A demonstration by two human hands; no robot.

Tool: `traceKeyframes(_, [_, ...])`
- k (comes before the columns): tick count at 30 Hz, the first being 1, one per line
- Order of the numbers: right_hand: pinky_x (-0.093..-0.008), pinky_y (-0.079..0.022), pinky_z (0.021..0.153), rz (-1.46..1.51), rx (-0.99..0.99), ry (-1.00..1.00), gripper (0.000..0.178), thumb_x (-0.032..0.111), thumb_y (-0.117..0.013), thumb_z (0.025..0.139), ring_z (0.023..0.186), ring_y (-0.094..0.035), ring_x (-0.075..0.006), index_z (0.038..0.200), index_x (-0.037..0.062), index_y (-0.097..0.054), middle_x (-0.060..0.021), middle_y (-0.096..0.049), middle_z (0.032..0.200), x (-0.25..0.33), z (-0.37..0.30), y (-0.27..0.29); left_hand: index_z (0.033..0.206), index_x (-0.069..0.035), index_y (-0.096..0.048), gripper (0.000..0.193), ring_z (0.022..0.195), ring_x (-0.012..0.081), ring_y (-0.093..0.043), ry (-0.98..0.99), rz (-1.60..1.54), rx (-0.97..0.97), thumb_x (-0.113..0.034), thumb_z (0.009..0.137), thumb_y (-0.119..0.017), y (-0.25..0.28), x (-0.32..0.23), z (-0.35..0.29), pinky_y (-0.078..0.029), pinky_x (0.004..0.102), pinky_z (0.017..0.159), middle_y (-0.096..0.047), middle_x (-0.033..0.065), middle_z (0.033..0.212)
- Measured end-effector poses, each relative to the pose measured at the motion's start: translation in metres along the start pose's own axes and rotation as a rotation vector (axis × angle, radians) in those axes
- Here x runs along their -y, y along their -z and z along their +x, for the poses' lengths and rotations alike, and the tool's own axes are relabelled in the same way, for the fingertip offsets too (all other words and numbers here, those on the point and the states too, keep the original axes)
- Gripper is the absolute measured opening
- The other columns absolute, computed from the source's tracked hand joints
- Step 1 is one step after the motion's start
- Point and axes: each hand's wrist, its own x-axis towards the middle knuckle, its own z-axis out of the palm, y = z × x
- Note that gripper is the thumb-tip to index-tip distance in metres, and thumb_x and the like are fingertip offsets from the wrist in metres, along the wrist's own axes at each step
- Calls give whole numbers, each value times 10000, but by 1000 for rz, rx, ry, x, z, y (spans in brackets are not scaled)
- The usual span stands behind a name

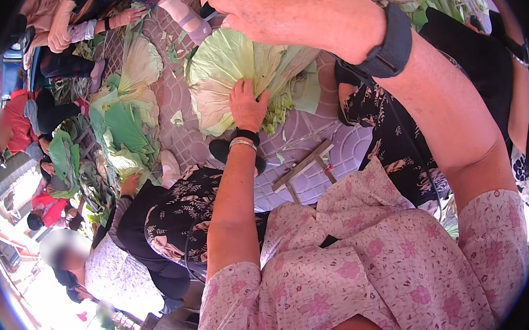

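A stack of large, round, pale green leaves (218,57), veined like lotus leaves and browning in places, lies on the paved ground before me. My left hand (248,107) rests on the near part of the top leaf, palm down with its fingers spread. Close to the camera, my right hand (251,6) is raised over the far edge of the stack, its fingers curled together. Whatever those fingers may hold is hidden. Smaller, crumpled greenery (278,112) sticks out beneath the stack on its right side.
A small wooden stool (304,168) stands on the paving at my near right. More big leaves (129,122) lie in a long heap to the left. Several people sit close around; one hand (129,184) reaches toward that heap. A leg and shoe (197,28) are just beyond the stack.
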Motion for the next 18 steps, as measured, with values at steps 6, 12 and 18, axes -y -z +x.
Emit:
traceKeyframes(6, [-469,-537,596,-46,-62,-70,91,127,-664,781,756,-700,-340,827,55,-694,-133,-690,757,-7,11,-11,1279,-46,-573,394,1194,378,-559,-46,92,18,-265,952,-594,-20,18,-3,-443,491,985,-607,188,1264])
traceKeyframes(12, [-453,-546,602,-50,-76,-66,110,119,-677,747,775,-708,-338,830,57,-716,-117,-716,804,-15,14,-4,1155,-43,-654,308,855,441,-665,128,-96,-31,-270,1016,-499,-14,18,10,-528,499,756,-704,234,948])
traceKeyframes(18, [-462,-558,627,-25,-55,-138,173,103,-661,747,837,-720,-337,890,51,-742,-128,-734,872,-11,14,6,1083,-45,-661,261,857,433,-654,143,-51,54,-258,977,-555,-17,20,17,-523,502,745,-690,219,914])
